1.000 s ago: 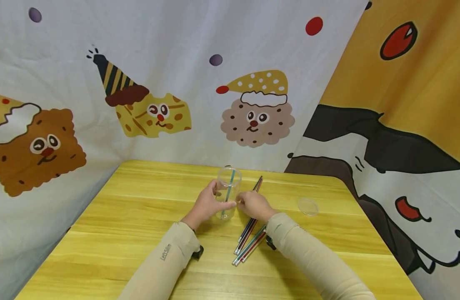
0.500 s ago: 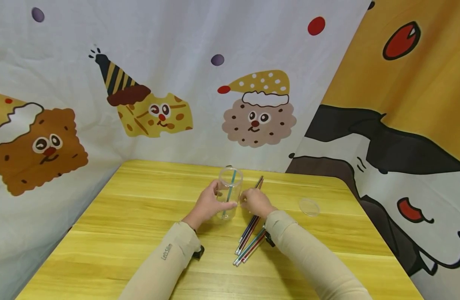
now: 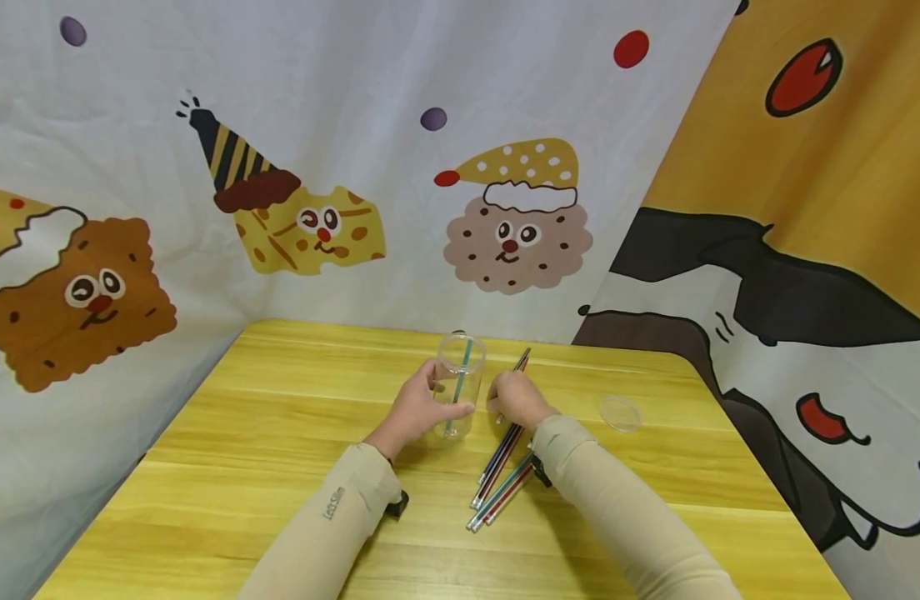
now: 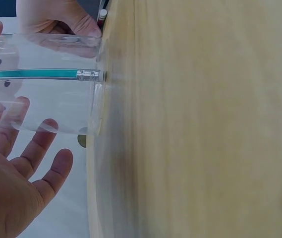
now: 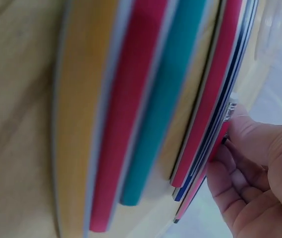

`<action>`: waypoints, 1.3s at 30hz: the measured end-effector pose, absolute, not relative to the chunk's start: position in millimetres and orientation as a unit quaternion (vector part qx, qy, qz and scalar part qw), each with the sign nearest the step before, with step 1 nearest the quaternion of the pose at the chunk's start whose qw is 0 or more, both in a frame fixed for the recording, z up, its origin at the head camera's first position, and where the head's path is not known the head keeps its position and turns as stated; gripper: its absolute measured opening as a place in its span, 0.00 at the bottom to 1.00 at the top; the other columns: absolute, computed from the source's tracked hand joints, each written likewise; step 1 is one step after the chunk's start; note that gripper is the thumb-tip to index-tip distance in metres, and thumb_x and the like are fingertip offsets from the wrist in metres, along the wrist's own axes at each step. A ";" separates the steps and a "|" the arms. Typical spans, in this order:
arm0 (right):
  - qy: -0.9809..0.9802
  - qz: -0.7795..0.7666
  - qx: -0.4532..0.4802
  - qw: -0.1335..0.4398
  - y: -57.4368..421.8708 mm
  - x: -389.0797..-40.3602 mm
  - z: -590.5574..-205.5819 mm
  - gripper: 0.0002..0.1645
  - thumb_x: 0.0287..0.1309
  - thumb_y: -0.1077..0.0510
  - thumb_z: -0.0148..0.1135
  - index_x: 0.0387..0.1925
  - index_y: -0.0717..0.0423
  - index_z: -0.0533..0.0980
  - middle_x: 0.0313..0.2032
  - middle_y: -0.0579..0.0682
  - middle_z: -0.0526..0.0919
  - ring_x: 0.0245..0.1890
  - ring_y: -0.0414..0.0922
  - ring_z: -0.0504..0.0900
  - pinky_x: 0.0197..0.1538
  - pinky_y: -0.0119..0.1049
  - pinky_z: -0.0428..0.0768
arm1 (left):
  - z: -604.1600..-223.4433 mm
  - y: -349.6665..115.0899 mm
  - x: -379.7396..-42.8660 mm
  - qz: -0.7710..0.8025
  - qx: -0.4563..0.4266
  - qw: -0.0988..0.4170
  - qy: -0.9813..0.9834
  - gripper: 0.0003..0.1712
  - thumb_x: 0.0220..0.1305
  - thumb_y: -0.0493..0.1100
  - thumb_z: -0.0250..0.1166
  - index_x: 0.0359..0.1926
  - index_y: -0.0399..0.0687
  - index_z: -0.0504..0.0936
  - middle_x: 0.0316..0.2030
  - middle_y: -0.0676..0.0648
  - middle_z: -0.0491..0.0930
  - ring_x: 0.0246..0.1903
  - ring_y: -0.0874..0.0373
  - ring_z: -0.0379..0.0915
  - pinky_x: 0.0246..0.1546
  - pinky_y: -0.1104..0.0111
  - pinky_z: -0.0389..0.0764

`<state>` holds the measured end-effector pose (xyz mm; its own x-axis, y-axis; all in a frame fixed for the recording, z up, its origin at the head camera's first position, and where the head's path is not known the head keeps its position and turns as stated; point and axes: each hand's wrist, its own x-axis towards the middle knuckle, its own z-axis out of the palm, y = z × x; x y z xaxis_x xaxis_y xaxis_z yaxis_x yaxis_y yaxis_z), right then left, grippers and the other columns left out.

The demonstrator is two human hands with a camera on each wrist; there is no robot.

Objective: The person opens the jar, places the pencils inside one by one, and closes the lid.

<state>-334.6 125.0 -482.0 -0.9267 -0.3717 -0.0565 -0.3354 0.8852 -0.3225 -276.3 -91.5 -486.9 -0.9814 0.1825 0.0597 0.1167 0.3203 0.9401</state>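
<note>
My left hand [image 3: 415, 412] holds a clear plastic jar [image 3: 472, 385] upright on the table, thumb on the near side and fingers around the left. A teal pencil [image 4: 31, 74] leans inside the jar, its eraser end at the bottom. Just right of the jar, my right hand [image 3: 518, 398] is over the far part of a loose bunch of pencils [image 3: 497, 462]. Between its thumb and fingers it pinches a red pencil [image 5: 221, 136] close to the metal eraser band. The rest of that pencil is partly hidden by the hand.
A clear round lid [image 3: 620, 413] lies flat to the right of the right hand. Red, teal and dark pencils spread toward the front of the wooden table [image 3: 280, 467]. A printed cloth [image 3: 340, 100] hangs behind the table's far edge.
The right hand has drawn slightly right, away from the jar, and a pencil's eraser end now shows below it. The left hand and jar stay put.
</note>
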 end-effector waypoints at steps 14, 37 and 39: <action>0.957 -0.127 -0.256 0.041 126.5 -334.0 -480.6 0.14 0.63 0.76 0.66 0.40 0.59 0.91 0.43 0.55 0.93 0.45 0.49 0.91 0.50 0.43 0.90 | -488.5 -91.4 -278.4 0.576 0.093 0.026 0.811 0.38 0.57 0.55 0.84 0.60 0.48 0.72 0.67 0.37 0.75 0.65 0.37 0.73 0.50 0.51 0.85; 0.949 -0.137 -0.284 0.028 121.0 -331.0 -484.2 0.05 0.67 0.52 0.74 0.38 0.49 0.87 0.34 0.44 0.90 0.31 0.38 0.83 0.39 0.36 0.85 | -487.4 -90.8 -277.7 0.575 0.094 0.023 0.812 0.38 0.58 0.54 0.84 0.62 0.49 0.73 0.67 0.43 0.76 0.64 0.39 0.74 0.51 0.52 0.85; 0.952 -0.136 -0.272 0.026 118.4 -329.8 -485.0 0.06 0.68 0.51 0.74 0.38 0.48 0.88 0.33 0.44 0.90 0.29 0.38 0.81 0.37 0.36 0.83 | -487.2 -90.7 -277.6 0.576 0.095 0.023 0.812 0.39 0.58 0.54 0.84 0.62 0.48 0.73 0.67 0.42 0.76 0.64 0.40 0.74 0.50 0.53 0.85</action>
<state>-329.8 118.4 -485.0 -0.8505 -0.5253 0.0255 -0.5114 0.8148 -0.2731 -277.6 -90.7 -487.2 -0.9810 0.1800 0.0723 0.1279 0.3196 0.9389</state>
